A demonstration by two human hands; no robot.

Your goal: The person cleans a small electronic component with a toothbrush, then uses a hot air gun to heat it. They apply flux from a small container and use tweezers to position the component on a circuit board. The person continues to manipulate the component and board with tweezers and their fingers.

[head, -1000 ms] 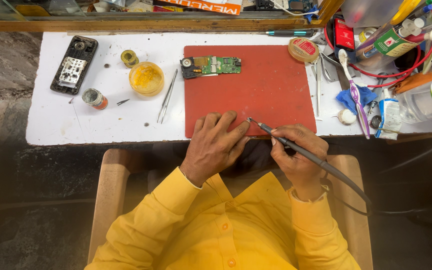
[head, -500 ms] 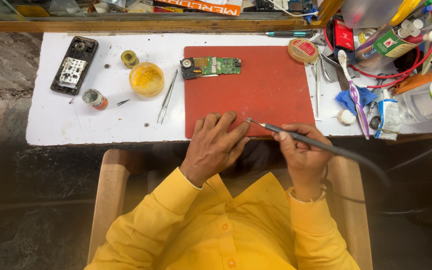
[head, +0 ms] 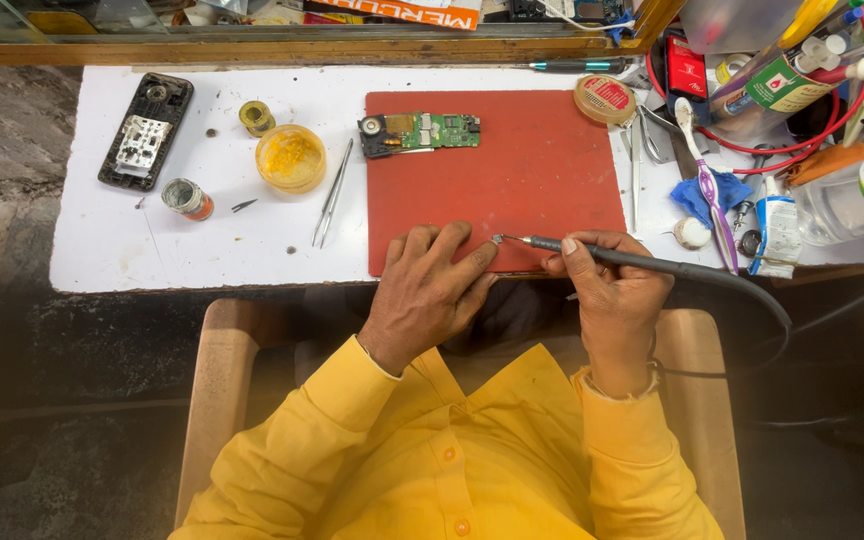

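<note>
The soldering iron [head: 642, 262] is held like a pen in the right hand [head: 607, 290], fingers pinched round its dark handle, at the near edge of the red mat [head: 512, 180]. Its tip is pointed left, towards the left hand [head: 432, 290], and seems to be just touching that hand's fingertips at the mat's near edge; whether a small part is pinned there cannot be told. The left hand is laid flat on the mat's near edge, fingers pressed close together, probably to steady whatever is being worked on. The iron's cable is trailed off to the right of the mat, clear of the work.

A green circuit board [head: 419, 132] is left at the far left corner of the mat, well apart from both hands. Left of the mat, on the white surface [head: 152, 250], tweezers [head: 332, 195] are laid just beside its edge, within easy reach, and a round tub of yellow paste [head: 291, 158], likely flux, is set beyond them. An opened phone shell [head: 146, 130] is placed further left still. Right of the mat a toothbrush [head: 704, 180] is laid among bottles and wires.
</note>
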